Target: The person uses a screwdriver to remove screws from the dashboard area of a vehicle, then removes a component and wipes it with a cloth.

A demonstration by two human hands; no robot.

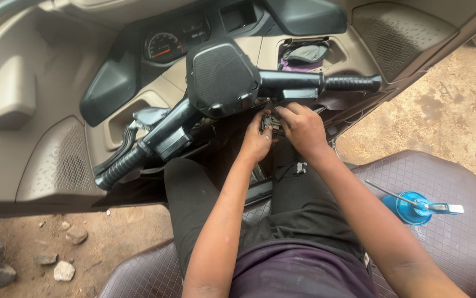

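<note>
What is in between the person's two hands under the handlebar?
In the head view, a small dark part sits between the left hand and the right hand, just under the black handlebar. Both hands touch it; what it is stays unclear.

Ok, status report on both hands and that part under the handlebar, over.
Left hand and right hand both grip a small dark part below the handlebar. Handlebar hub overhangs it. Blue oil can lies on the seat.

The driver's cab of a three-wheeled vehicle is shown: black handlebar (238, 91), round dashboard gauges (163, 46), quilted maroon seat (459, 232), bare dirt ground (448, 110) outside.
</note>
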